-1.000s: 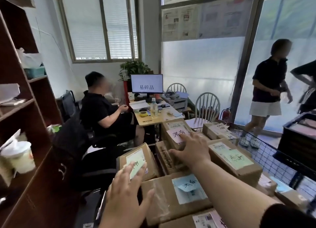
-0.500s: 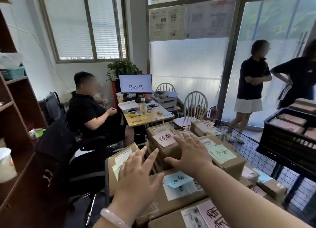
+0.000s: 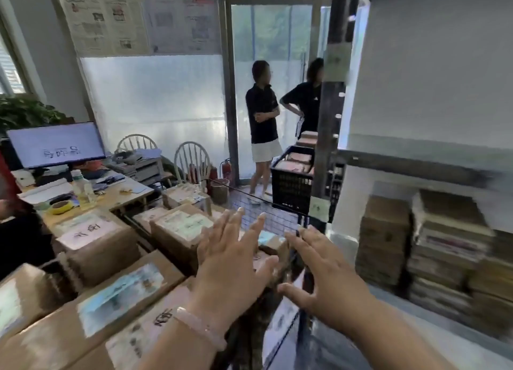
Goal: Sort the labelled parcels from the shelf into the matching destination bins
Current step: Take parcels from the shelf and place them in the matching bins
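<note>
Both my hands hover in the air with fingers spread, holding nothing. My left hand, with a pink bracelet on the wrist, is above the brown cardboard parcels that carry handwritten paper labels. My right hand is just to its right, near the wire basket's rim and the white shelf. Stacked parcels fill the shelf's lower compartment at the right. One labelled parcel stands further left, another in the middle.
A black crate of parcels stands beyond the wire basket. Two people stand by the glass door. A desk with a monitor, bottle and tape is at the left; two white chairs are behind it.
The view has swung to the right, from the desk and seated person toward the white shelf. Both hands have come off the parcels and moved right, open in the air.
</note>
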The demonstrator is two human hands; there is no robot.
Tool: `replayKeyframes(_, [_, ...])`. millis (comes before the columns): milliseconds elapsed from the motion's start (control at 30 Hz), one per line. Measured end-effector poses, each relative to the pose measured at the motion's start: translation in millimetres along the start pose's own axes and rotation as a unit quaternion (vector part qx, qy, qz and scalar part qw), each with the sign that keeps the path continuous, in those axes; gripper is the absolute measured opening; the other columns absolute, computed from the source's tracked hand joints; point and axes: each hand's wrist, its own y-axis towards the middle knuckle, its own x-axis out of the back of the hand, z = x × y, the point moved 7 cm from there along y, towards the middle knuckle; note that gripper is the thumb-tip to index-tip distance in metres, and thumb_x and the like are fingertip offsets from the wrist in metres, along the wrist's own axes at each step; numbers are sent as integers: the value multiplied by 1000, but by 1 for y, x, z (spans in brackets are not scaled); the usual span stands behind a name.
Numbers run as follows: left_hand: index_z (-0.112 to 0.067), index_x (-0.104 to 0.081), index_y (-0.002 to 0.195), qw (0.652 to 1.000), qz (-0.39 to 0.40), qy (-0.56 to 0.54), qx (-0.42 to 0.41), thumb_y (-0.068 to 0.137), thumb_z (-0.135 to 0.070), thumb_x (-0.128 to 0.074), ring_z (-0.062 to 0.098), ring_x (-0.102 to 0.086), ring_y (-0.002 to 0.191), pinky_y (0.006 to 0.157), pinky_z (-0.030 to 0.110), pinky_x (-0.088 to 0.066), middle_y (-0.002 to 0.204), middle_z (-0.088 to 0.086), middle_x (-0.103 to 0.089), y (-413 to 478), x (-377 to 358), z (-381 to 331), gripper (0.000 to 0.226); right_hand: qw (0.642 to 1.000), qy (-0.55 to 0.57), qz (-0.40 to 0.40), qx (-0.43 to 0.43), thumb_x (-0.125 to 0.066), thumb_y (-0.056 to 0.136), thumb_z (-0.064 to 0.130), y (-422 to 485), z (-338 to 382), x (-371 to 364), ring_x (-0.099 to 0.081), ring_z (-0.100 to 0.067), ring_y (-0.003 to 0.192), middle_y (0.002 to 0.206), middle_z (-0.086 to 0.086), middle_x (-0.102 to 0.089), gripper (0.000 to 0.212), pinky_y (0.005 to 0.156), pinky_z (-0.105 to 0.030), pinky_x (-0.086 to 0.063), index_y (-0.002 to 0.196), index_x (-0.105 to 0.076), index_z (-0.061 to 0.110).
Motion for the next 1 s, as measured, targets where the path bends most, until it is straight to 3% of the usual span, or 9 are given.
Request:
replayKeyframes(67, [-50, -4, 151, 999, 17, -12, -40, 87, -69, -38, 11, 14, 148, 122, 43, 9, 164, -9, 0, 5, -27, -51, 75, 999, -10, 0, -30, -39, 77, 80, -28, -42, 12, 16, 2, 144, 157, 24, 7, 86, 120, -29, 1, 145, 7, 57])
replayKeyframes(167, [-51, -7, 152, 995, 44, -44, -83, 90, -67, -40, 10, 11, 149, 120, 38, 12, 164, -12, -4, 6, -64, -119, 72, 997, -33, -7, -76, -42, 80, 75, -65, -101, 36, 19, 8, 138, 161, 19, 3, 87, 118, -25, 6, 148, 7, 52])
replayKeyframes(367, [-51, -16, 151, 981, 77, -97, -147, 90, -64, -44, 6, 4, 148, 120, 33, 3, 162, -17, -11, 6, -121, -231, 68, 985, -12, -47, -167, -44, 85, 72, -121, -196, 79, 17, 17, 133, 158, 27, -3, 74, 111, -18, 6, 140, 4, 61])
replayKeyframes(467, [-50, -17, 151, 976, 91, -118, -161, 91, -64, -45, 4, 4, 145, 118, 31, 3, 162, -16, -12, 8, -142, -274, 68, 971, 7, -94, -220, -51, 84, 67, -146, -243, 98, 3, 15, 136, 157, 25, -11, 76, 110, -20, -4, 147, -10, 54])
replayKeyframes(600, [-48, -19, 152, 971, 102, -130, -172, 92, -62, -45, 7, 1, 148, 118, 32, 0, 162, -14, -13, 11, -162, -314, 66, 921, 75, -156, -348, -59, 87, 57, -177, -329, 121, -17, -11, 145, 159, 10, -21, 76, 113, -34, -24, 149, -17, 45])
replayKeyframes(833, [-47, -25, 151, 973, 121, -124, -155, 94, -59, -46, 8, -2, 149, 120, 34, -4, 161, -17, -15, 11, -188, -342, 62, 798, 294, -138, -507, -57, 88, 59, -169, -441, 117, -34, -31, 141, 158, -9, -28, 86, 112, -42, -30, 155, -20, 19])
replayKeyframes(1000, [-48, -27, 150, 974, 142, -113, -136, 93, -62, -43, 4, 0, 147, 119, 33, -4, 159, -20, -18, 7, -199, -339, 60, 716, 408, -80, -560, -56, 86, 65, -156, -465, 84, -41, -36, 135, 155, -11, -34, 92, 112, -50, -33, 154, -22, 14])
